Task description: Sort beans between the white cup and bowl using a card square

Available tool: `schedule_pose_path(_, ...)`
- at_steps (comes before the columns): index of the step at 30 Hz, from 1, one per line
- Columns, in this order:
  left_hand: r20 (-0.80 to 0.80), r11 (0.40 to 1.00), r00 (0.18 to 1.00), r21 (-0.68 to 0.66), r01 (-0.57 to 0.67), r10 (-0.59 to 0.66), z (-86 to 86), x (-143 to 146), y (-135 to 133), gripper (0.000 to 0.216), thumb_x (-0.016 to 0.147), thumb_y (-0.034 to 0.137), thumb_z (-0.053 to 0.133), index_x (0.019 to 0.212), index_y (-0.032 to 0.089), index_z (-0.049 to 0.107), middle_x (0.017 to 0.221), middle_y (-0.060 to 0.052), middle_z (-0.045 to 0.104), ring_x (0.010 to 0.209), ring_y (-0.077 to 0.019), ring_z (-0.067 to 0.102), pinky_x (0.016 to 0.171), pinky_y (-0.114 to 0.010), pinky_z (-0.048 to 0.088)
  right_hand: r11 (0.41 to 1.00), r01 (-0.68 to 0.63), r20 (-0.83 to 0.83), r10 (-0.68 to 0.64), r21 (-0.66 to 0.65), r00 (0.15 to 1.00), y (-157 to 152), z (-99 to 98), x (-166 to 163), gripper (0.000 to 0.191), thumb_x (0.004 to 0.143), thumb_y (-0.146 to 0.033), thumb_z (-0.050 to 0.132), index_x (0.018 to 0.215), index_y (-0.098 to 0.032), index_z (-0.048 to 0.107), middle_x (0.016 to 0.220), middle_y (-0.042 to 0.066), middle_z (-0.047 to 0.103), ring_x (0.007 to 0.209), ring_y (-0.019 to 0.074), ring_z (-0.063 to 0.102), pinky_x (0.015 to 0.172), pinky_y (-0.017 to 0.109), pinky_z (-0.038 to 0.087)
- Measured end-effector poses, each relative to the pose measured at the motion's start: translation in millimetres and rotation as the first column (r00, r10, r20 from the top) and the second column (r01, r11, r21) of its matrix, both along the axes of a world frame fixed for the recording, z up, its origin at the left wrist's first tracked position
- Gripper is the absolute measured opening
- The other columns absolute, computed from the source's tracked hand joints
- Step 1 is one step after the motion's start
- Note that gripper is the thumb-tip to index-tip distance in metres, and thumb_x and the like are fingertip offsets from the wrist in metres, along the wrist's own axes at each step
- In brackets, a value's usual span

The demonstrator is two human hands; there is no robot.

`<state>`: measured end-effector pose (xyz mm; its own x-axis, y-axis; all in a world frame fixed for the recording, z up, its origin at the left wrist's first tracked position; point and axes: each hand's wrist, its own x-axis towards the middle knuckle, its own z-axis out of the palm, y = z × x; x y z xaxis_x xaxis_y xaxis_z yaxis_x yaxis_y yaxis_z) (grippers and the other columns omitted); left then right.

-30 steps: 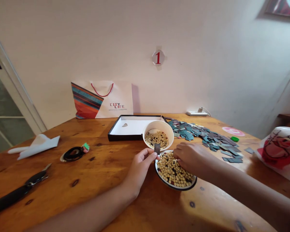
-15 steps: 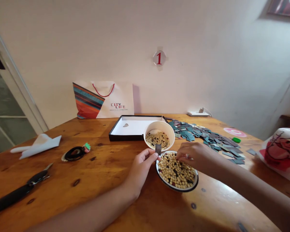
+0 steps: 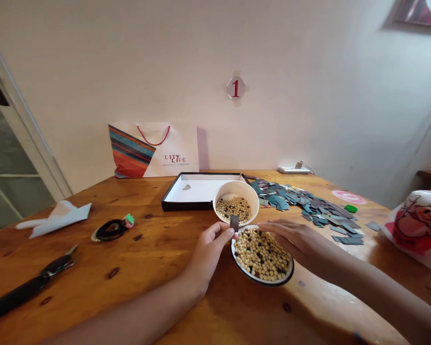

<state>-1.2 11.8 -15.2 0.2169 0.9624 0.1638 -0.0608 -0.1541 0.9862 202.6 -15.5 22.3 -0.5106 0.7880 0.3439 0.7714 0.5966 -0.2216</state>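
My left hand [image 3: 210, 249] pinches a small dark rectangular piece [image 3: 234, 223] upright between thumb and fingers, just left of the bowl's rim. A dark-rimmed white bowl [image 3: 239, 273] holds many wooden beads [image 3: 264, 258], mostly pale with some black and reddish ones. Over its upper right side reaches my right hand [image 3: 294, 239], fingers stretched out and nothing visible in them; its palm side is hidden. Right behind this bowl stands a white tub [image 3: 251, 194] with smaller pale and dark beads [image 3: 233, 209] at its bottom.
Behind the tub lies a shallow black-edged box [image 3: 201, 187]. Many flat dark pieces [image 3: 309, 203] are heaped at the right, near a green cap [image 3: 351, 209] and a plastic bag [image 3: 416, 230]. Pliers-like cutters [image 3: 32, 282], a black coil [image 3: 111, 229] and white paper [image 3: 62, 218] lie left.
My right hand's fingers were bent down into the beads; now they are straightened over the bowl's upper edge, slightly further left. My left hand keeps its hold on the dark piece.
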Motion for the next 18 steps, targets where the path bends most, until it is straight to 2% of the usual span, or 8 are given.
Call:
schedule_pose_path(6, 0.006, 1.000, 1.000, -0.022, -0.010, 0.010, 2.2, 0, 0, 0.018, 0.072, 0.034, 0.053, 0.067, 0.017, 0.059, 0.071, -0.001, 0.062, 0.076, -0.0173, 0.053, 0.076, -0.026, 0.035, 0.999, 0.028, -0.029, -0.027, 0.025, 0.999, -4, 0.6, 4, 0.032, 0.089, -0.020, 0.032, 0.113, -0.024, 0.051, 0.107, 0.004, 0.060, 0.093, 0.0137, 0.057, 0.079, 0.027, 0.046)
schedule_pose_path(10, 0.005, 1.000, 1.000, -0.028, -0.011, 0.011, 2.4, 0, 2, 0.017, 0.072, 0.032, 0.054, 0.066, 0.017, 0.060, 0.071, -0.001, 0.062, 0.075, -0.0166, 0.053, 0.075, -0.026, 0.035, 0.983, 0.116, -0.101, -0.102, 0.141, 0.990, 7, 12.3, 6, 0.027, 0.088, -0.025, 0.036, 0.106, -0.024, 0.055, 0.101, 0.002, 0.063, 0.088, 0.0133, 0.058, 0.075, 0.026, 0.046)
schedule_pose_path(13, 0.026, 0.998, 1.000, -0.059, 0.010, -0.008, 0.7, 1, 4, 0.016, 0.070, 0.031, 0.055, 0.066, 0.017, 0.059, 0.069, -0.001, 0.061, 0.071, -0.0163, 0.053, 0.071, -0.026, 0.037, 0.964, 0.111, -0.106, -0.088, 0.241, 0.990, 29, 25.5, -1, 0.025, 0.086, -0.024, 0.038, 0.097, -0.021, 0.060, 0.096, 0.002, 0.064, 0.087, 0.0134, 0.058, 0.076, 0.026, 0.044)
schedule_pose_path(15, 0.043, 0.998, 0.999, -0.055, 0.009, -0.006, -0.6, 1, 5, 0.016, 0.070, 0.031, 0.055, 0.065, 0.016, 0.058, 0.067, -0.001, 0.059, 0.069, -0.0159, 0.052, 0.069, -0.025, 0.037, 0.960, 0.071, -0.025, -0.067, 0.272, 0.997, 47, 31.4, -11, 0.024, 0.085, -0.023, 0.040, 0.094, -0.020, 0.062, 0.093, 0.003, 0.064, 0.085, 0.0142, 0.058, 0.076, 0.027, 0.043)
schedule_pose_path(18, 0.056, 1.000, 0.998, -0.007, -0.014, 0.014, -1.3, 1, 4, 0.013, 0.070, 0.028, 0.055, 0.064, 0.017, 0.056, 0.066, 0.001, 0.057, 0.069, -0.0147, 0.050, 0.069, -0.024, 0.036, 0.979, -0.041, 0.235, -0.007, 0.200, 0.972, 71, 31.1, -29, 0.023, 0.080, -0.014, 0.042, 0.087, -0.018, 0.063, 0.086, 0.003, 0.064, 0.086, 0.0153, 0.057, 0.073, 0.026, 0.041)
